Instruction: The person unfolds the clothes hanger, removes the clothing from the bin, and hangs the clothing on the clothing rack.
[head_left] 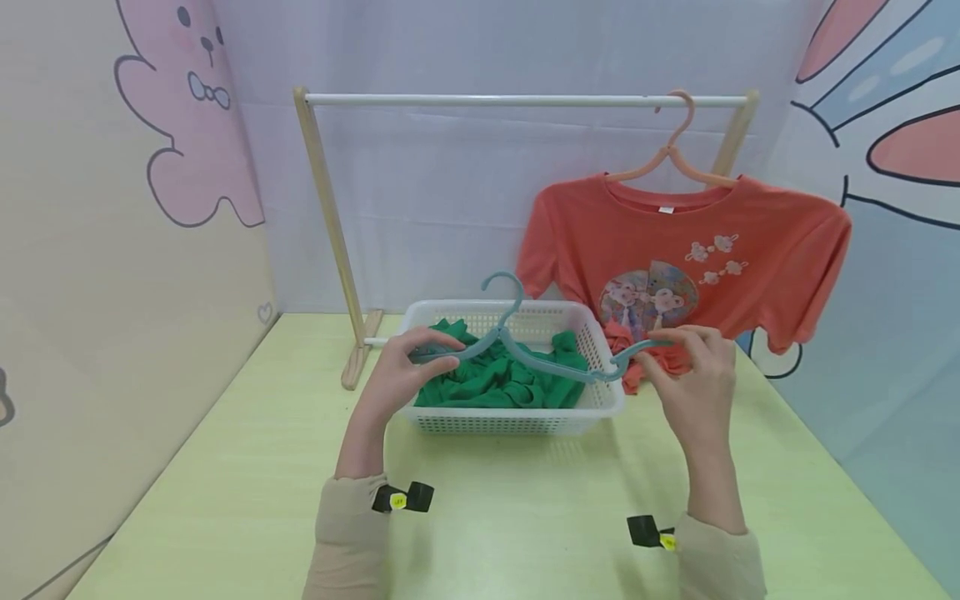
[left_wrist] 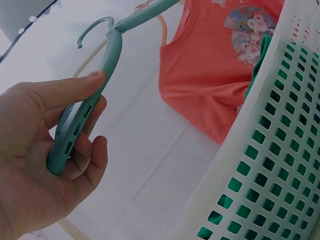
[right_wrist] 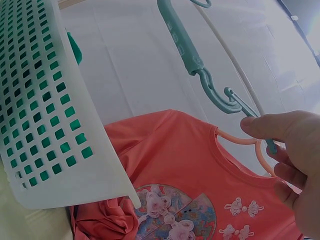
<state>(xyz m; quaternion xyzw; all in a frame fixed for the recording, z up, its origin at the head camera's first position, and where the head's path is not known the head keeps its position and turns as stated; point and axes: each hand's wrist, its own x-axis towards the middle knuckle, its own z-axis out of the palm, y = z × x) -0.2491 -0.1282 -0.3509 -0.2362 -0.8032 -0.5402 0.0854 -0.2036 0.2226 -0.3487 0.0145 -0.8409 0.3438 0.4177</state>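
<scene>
A teal clothes hanger is held above the white basket, its hook pointing up. My left hand grips one arm of it between thumb and fingers; the left wrist view shows that slotted arm lying across the fingers. At the other end, my right hand pinches the thin end piece, which juts out from the thicker arm. Below the hanger, crumpled green cloth lies in the perforated white basket.
Behind stands a clothes rack with a white rail and wooden posts. From its right end a red T-shirt hangs on a peach hanger, its lower part reaching down beside the basket. The table is pale yellow-green.
</scene>
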